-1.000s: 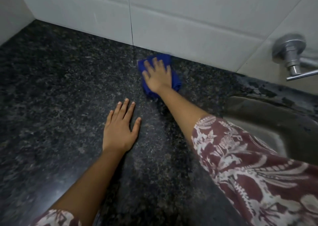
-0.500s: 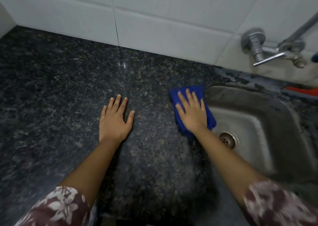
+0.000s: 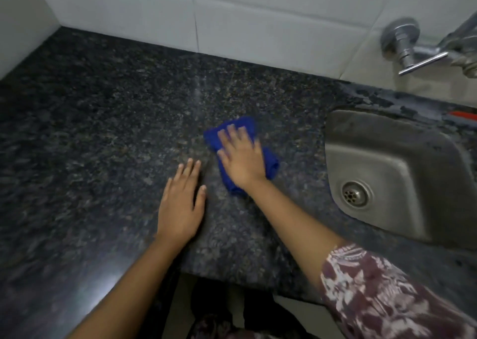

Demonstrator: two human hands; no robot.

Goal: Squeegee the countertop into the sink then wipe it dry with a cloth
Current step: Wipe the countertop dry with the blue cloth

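Observation:
A folded blue cloth lies on the dark speckled granite countertop, left of the steel sink. My right hand presses flat on the cloth, fingers spread and blurred by motion. My left hand rests palm down on the bare counter just left of the cloth, holding nothing. No squeegee shows in this view.
White tiled wall runs along the back and left of the counter. A chrome tap sticks out of the wall above the sink. A red-orange object lies behind the sink. The counter's front edge is close below my arms.
My right hand slid the cloth from the back wall to the sink's edge, then back left toward my left hand. My left hand stayed flat on the counter.

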